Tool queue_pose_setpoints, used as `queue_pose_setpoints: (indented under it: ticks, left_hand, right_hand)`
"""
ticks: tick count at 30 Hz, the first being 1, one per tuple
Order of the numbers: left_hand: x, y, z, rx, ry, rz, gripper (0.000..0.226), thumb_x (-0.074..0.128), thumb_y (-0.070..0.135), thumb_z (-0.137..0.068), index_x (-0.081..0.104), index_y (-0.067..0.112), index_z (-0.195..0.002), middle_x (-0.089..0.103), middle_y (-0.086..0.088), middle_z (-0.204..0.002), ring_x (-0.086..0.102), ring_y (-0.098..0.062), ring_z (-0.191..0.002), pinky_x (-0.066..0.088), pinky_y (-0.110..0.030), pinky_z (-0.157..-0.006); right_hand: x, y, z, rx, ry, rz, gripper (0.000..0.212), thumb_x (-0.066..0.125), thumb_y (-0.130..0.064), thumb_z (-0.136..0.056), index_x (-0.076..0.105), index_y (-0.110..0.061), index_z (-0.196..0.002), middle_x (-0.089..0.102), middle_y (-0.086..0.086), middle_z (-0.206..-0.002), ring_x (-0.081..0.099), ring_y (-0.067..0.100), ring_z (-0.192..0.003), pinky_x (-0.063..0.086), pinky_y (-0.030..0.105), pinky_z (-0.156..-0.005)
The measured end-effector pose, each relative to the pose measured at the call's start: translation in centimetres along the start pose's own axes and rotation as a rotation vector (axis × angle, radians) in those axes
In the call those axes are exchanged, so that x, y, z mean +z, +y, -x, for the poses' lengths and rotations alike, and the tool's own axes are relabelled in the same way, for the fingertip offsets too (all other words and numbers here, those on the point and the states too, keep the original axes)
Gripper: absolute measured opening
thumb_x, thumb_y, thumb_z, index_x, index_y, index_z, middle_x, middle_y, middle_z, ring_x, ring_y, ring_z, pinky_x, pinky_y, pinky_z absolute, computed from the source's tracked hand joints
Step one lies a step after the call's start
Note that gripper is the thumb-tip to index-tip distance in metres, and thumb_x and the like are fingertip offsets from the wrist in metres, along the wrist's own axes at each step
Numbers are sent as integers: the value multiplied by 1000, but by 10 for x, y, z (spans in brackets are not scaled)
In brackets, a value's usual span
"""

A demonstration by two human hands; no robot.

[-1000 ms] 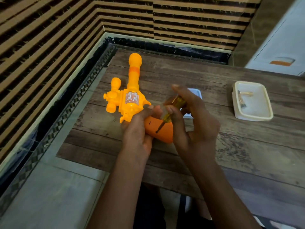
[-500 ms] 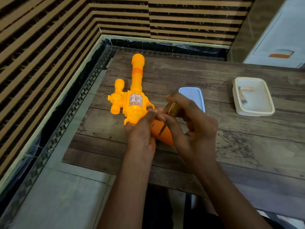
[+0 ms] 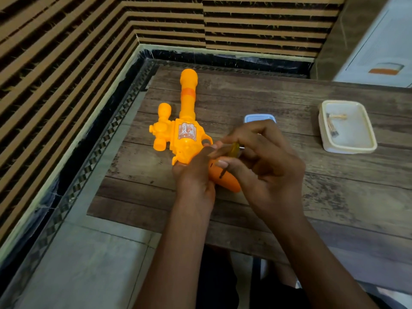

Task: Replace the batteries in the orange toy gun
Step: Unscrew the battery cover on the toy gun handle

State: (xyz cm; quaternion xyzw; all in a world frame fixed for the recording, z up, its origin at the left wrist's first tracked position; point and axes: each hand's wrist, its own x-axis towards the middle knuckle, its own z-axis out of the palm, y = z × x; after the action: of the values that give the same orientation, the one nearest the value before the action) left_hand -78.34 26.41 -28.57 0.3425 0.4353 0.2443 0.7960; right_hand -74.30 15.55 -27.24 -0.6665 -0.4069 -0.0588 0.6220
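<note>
So, the orange toy gun [image 3: 187, 134] is lying flat on the wooden tabletop [image 3: 289, 97], over toward its left end, with the barrel pointing away from the person at the striped wall [image 3: 256, 30]. The left hand [image 3: 196, 175] is wrapped around the gun right where the body meets the grip, fingers curled over it and holding it down on the wood. The right hand [image 3: 263, 166] has its thumb and fingers curled in, pinching a small screwdriver [image 3: 231, 150] with a yellowish handle. The dark shaft slants down and its tip sits on the darker orange grip [image 3: 227, 182], right at a small dark spot there. Honestly can't tell if it's seated in a screw or just resting on the plastic. The two hands are pretty much touching above the grip.

Just behind the right hand's knuckles there's a light blue container [image 3: 259, 118] on the tabletop, mostly hidden, so no idea if it's a lid or a box. Further right, well apart from the gun, sits a cream tray [image 3: 347, 150] with a couple of small bits lying in it, too tiny to make out
</note>
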Motion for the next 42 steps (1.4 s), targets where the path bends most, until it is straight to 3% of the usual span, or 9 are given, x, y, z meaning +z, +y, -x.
queue_pose_setpoints:
  ticks: [3, 7, 16, 21, 25, 30, 34, 38, 42]
  left_hand:
    - [-5, -4, -8, 0, -26, -32, 36, 72, -7, -81, 69, 0, -116, 72, -24, -121, 74, -34, -102, 60, -51, -87]
    - [-6, -6, -15, -5, -26, -63, 40, 70, -8, -80, 67, -3, -120, 73, -18, -102, 72, -29, -89, 58, -45, -77]
    - [-3, -6, -15, 48, -42, -17, 33, 67, -10, -85, 65, -12, -118, 72, -25, -102, 70, -35, -90, 53, -64, -98]
    - [-3, -4, -11, 56, -61, -15, 23, 70, -8, -85, 69, 4, -105, 71, -24, -102, 70, -39, -97, 49, -70, -99]
    - [-5, -1, -3, 51, -104, 20, 61, 82, 9, -68, 63, -5, -124, 70, -26, -124, 70, -40, -113, 54, -62, -100]
    - [-1, -1, -8, 48, -58, -31, 27, 69, -10, -84, 69, 6, -106, 72, -22, -103, 72, -42, -106, 52, -66, -98]
    - [-6, -2, -7, 70, -108, -29, 44, 77, 4, -76, 67, -2, -118, 72, -26, -112, 71, -43, -110, 56, -62, -96]
    - [-2, -4, -6, 52, -80, -45, 14, 76, 0, -82, 70, 10, -91, 78, -12, -93, 76, -31, -96, 60, -54, -92]
    - [-2, -3, -10, 45, -64, -52, 34, 75, -1, -86, 68, 1, -120, 77, -18, -111, 76, -33, -102, 60, -57, -90]
  right_hand:
    - [-1, 0, -3, -7, 35, 11, 20, 76, 5, -89, 77, -2, -107, 72, 7, -95, 70, 12, -88, 51, 24, -74]
    - [-4, -1, -2, 12, -24, -61, 28, 69, 6, -93, 74, -3, -119, 77, 4, -104, 75, 16, -99, 58, 33, -87]
    - [-2, 1, -4, 12, 55, 22, 28, 72, 7, -93, 74, -2, -119, 77, 8, -104, 75, 16, -99, 59, 37, -82]
    - [-4, 0, -3, 40, 12, -31, 21, 67, 4, -97, 74, 1, -117, 77, 9, -107, 74, 19, -101, 59, 36, -85]
    - [2, 1, -5, 13, 65, 13, 18, 78, 0, -91, 77, 0, -108, 66, 13, -96, 68, 22, -91, 54, 29, -73]
    - [2, 1, -3, -15, 30, 13, 34, 63, 19, -92, 73, 2, -120, 75, 11, -107, 73, 18, -102, 57, 31, -87]
    - [0, -3, -3, 11, 24, -40, 17, 69, 1, -95, 75, 2, -111, 73, 10, -104, 71, 18, -98, 52, 27, -85]
    - [2, -1, -4, -27, 77, 34, 18, 73, 3, -92, 77, 1, -110, 68, 11, -96, 67, 19, -92, 50, 24, -81]
    - [0, 0, -3, -9, 29, -7, 39, 61, 21, -91, 72, 1, -123, 76, 11, -115, 73, 17, -109, 58, 34, -92]
